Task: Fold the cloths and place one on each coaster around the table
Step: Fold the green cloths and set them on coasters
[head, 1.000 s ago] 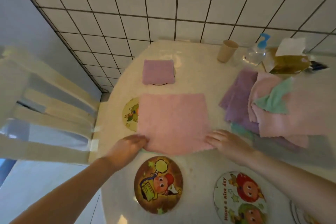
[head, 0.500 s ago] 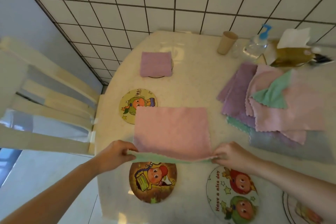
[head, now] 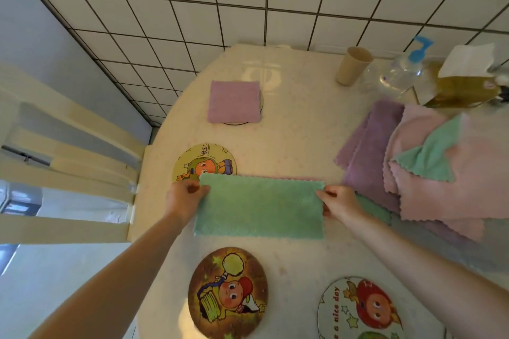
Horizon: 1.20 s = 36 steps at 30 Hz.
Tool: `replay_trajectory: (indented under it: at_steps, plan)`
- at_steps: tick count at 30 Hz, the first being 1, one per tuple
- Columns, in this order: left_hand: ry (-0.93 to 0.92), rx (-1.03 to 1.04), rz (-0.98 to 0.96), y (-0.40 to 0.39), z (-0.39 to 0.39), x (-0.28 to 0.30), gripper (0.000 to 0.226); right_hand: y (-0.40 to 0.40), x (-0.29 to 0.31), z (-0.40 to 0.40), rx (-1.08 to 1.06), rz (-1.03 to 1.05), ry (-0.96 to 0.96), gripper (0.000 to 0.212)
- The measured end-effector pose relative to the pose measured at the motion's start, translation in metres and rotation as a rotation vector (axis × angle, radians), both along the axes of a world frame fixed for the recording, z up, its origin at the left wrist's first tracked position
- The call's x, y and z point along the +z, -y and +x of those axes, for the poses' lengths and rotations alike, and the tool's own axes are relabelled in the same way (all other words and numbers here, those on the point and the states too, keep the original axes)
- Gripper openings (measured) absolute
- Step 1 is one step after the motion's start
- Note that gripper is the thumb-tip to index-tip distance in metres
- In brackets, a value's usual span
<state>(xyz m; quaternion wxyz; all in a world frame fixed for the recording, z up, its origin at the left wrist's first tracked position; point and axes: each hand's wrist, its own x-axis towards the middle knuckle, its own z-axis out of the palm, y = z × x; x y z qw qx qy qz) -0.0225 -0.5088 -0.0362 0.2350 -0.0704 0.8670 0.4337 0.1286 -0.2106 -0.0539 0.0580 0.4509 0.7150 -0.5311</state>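
The table [head: 297, 146], cream and speckled, is being taken up mostly by cloths and coasters, with a tiled wall behind it and a chair [head: 68, 173] at its left edge. At the right side, a loose pile [head: 429, 173] of pink, purple and green cloths is being left unfolded.

At the middle, the green cloth [head: 259, 208] is being held folded in half, green side up, with a thin pink edge being shown along its far side. Its far left corner is being pinched by the left hand [head: 183, 198], closed on the fabric, and its far right corner is being pinched by the right hand [head: 340, 202], likewise closed on the fabric. The cloth is being laid flat between the coasters, and its far left corner is overlapping the near rim of the yellow coaster [head: 205, 161].

Nearer the camera, the brown coaster [head: 227, 293] is being left bare, just clear of the cloth's near edge. To its right, the white coaster [head: 358, 311] is also being left bare and is being cut off by the frame. At the far side, a purple cloth [head: 234, 101], folded square, is being carried by a coaster whose rim alone is being shown beneath it.

Along the wall, a tissue box [head: 465, 82], a pump bottle [head: 399, 74] and a beige cup [head: 354, 66] are being kept together.
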Motion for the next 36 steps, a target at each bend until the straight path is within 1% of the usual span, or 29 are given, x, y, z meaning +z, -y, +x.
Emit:
replay_trajectory:
  at_steps: [1,3,5,10,13,16,20,26,27,28,29,30,31,32,33,34,35,36]
  plan:
    - [-0.001,-0.004,-0.023,0.0,0.0,-0.001,0.012,0.0,-0.001,0.0,-0.009,-0.001,0.009,0.021]
    - [0.003,-0.007,-0.046,0.001,0.0,-0.004,0.011,-0.001,-0.001,0.0,-0.015,0.01,0.015,0.016]
    - [0.008,-0.009,-0.061,0.002,0.001,-0.005,0.01,-0.002,-0.002,-0.001,-0.001,0.034,0.012,0.016]
    - [0.004,0.008,-0.056,-0.002,0.0,-0.006,0.007,-0.003,-0.005,-0.004,0.026,0.092,0.018,0.015]
    - [-0.014,0.007,-0.075,-0.004,-0.001,-0.007,0.01,-0.003,-0.006,-0.005,0.038,0.133,0.014,0.011]
    - [-0.036,0.005,-0.1,-0.005,0.001,-0.01,0.012,-0.003,-0.008,-0.007,0.051,0.192,0.021,0.018]
    - [-0.074,0.006,-0.127,-0.005,0.003,-0.013,0.013,-0.001,-0.006,-0.008,0.078,0.307,0.017,0.017]
    - [-0.141,0.059,-0.21,-0.012,0.007,-0.016,0.013,0.002,-0.009,-0.011,0.099,0.4,0.061,0.018]
    - [-0.148,0.073,-0.228,-0.014,0.011,-0.014,0.014,0.003,-0.009,-0.01,0.093,0.409,0.061,0.018]
    - [-0.168,0.08,-0.278,-0.014,0.015,-0.011,0.02,0.003,-0.008,-0.011,0.075,0.408,0.058,0.019]
    - [-0.226,0.055,-0.373,-0.013,0.021,-0.008,0.03,0.004,-0.005,-0.01,0.051,0.401,0.043,0.02]
    - [-0.327,-0.016,-0.471,-0.011,0.028,-0.006,0.037,0.004,0.0,-0.009,0.03,0.398,0.007,0.02]
    - [-0.457,-0.129,-0.526,-0.009,0.038,-0.005,0.041,0.005,0.005,-0.006,0.029,0.421,-0.044,0.019]
    - [-0.584,-0.27,-0.511,-0.008,0.05,-0.005,0.043,0.006,0.011,-0.002,0.071,0.484,-0.091,0.018]
    - [-0.655,-0.425,-0.454,-0.009,0.064,-0.005,0.046,0.009,0.017,0.006,0.165,0.576,-0.124,0.017]
    - [-0.67,-0.588,-0.387,-0.01,0.079,-0.005,0.049,0.014,0.023,0.016,0.311,0.667,-0.148,0.019]
    - [-0.647,-0.75,-0.347,-0.012,0.094,-0.008,0.053,0.022,0.026,0.027,0.489,0.729,-0.177,0.026]
    - [-0.614,-0.891,-0.354,-0.015,0.109,-0.012,0.055,0.032,0.028,0.038,0.688,0.762,-0.213,0.034]
